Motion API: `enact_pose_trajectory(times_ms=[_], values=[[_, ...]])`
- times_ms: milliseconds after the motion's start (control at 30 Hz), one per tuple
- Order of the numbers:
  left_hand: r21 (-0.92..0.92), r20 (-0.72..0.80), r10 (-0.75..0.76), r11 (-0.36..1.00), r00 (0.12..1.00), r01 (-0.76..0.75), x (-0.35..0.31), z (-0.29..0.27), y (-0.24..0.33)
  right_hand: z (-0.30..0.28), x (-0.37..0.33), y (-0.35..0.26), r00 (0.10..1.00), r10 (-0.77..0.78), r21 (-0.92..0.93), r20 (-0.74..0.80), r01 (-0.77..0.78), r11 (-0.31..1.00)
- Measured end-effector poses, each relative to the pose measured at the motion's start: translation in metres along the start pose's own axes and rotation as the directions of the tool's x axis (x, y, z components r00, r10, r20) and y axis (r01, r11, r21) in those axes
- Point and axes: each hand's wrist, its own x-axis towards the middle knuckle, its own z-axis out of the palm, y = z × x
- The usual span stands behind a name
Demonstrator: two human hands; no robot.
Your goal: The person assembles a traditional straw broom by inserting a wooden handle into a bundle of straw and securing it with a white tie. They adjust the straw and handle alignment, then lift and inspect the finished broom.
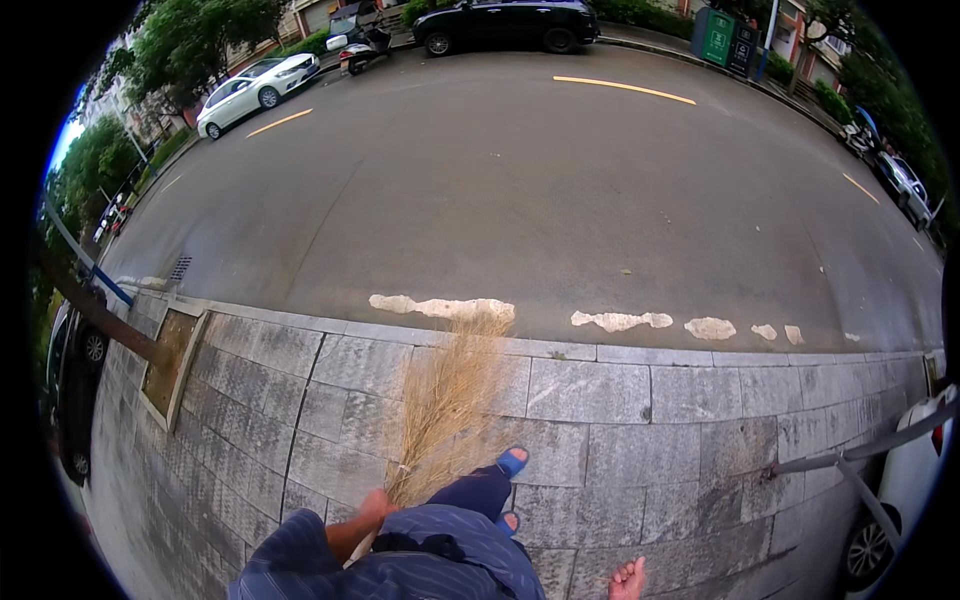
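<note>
My left hand [376, 505] is closed round the handle end of a straw-coloured twig broom [450, 390]. The broom's long bristles fan out away from me over the paving, their tips reaching the kerb and a pale patch at the road's edge. A binding shows where the twigs gather, just beyond my hand. My right hand [627, 579] is off to my right, low over the pavement, its fingers curled in with nothing seen in them. Below me are dark trousers and blue slippers [513, 462] on my feet.
Grey stone paving [590, 390] ends at a kerb along the asphalt road [520, 200]. A leaning tree [120, 332] grows from a square pit at left. A metal bar [830, 460] and parked car [885, 535] stand at right. Across the road are parked cars, a scooter and bins [722, 42].
</note>
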Motion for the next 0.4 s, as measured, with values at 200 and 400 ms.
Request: enact_pose_trajectory(times_ms=[200,400], values=[[-0.059,-0.044,-0.105,0.993,0.994,0.102,0.076,0.012,0.085,0.150,0.082,-0.097,0.972,-0.095,-0.098,-0.215,0.075,0.992],[-0.040,0.208,0.038,0.999,0.977,-0.030,0.173,-0.077,0.354,0.090,0.187,-0.144,0.947,0.008,-0.071,-0.320,-0.032,0.997]])
